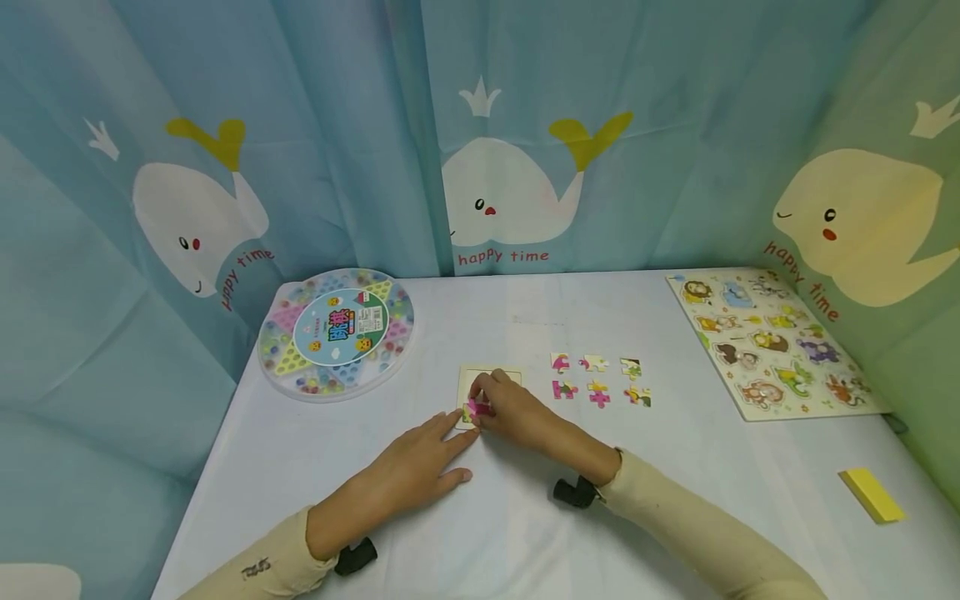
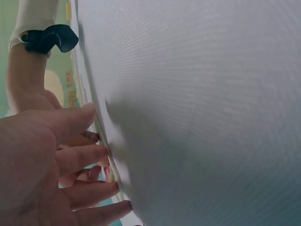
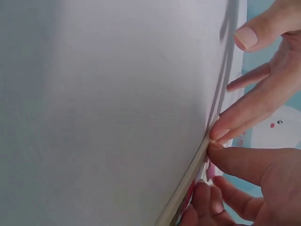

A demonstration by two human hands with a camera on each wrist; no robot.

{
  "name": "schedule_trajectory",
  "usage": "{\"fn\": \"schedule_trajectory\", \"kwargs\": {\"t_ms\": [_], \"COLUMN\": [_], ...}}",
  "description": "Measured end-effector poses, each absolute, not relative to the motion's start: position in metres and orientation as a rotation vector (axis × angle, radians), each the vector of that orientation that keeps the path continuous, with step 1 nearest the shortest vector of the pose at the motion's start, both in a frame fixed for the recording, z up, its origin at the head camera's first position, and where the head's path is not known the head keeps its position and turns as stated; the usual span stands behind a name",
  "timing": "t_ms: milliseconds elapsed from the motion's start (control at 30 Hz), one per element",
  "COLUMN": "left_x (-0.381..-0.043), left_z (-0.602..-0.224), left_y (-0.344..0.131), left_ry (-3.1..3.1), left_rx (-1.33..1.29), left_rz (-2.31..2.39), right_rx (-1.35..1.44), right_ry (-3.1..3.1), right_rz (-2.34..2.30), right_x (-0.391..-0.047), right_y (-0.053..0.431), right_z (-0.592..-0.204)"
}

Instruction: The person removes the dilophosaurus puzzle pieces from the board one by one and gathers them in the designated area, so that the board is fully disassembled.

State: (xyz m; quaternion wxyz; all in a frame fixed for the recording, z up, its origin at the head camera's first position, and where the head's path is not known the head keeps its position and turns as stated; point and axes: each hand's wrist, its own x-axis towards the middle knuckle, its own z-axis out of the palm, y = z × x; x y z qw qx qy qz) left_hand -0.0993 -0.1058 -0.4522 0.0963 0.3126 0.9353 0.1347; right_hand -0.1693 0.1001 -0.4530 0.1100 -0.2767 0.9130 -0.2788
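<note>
A small cream puzzle tray (image 1: 491,368) lies flat on the table, with a pink and green jigsaw piece (image 1: 468,414) at its near-left corner. My right hand (image 1: 517,412) bends over the tray, pinching a pink jigsaw piece (image 1: 485,409) against that corner; its fingers partly hide the piece. From the left, my left hand (image 1: 416,467) rests with spread, mostly straight fingers, fingertips at the tray's near-left edge. In the right wrist view, the right thumb (image 3: 240,162) meets the tray's edge close to the left fingertips.
Several loose jigsaw pieces (image 1: 597,393) lie in two rows right of the tray. A round marble board game (image 1: 341,333) is at the back left, an animal puzzle board (image 1: 780,342) at the back right. A yellow block (image 1: 872,495) sits near the right edge. Whale-print curtains (image 1: 360,125) surround the table.
</note>
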Motion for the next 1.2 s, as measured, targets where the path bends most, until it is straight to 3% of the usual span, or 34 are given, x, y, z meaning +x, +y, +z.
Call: {"fn": "schedule_trajectory", "kwargs": {"t_ms": [600, 1200], "left_x": [-0.101, -0.097], "left_z": [-0.450, -0.448], "left_y": [-0.103, -0.103], "left_ry": [2.751, 2.724], "left_rx": [0.900, 0.847], "left_rz": [0.428, 0.456], "right_rx": [-0.763, -0.712], "right_ry": [2.597, 2.580], "right_rz": [-1.160, -0.958], "right_x": [-0.164, -0.177], "right_y": [0.126, 0.247], "right_z": [-0.444, -0.432]}}
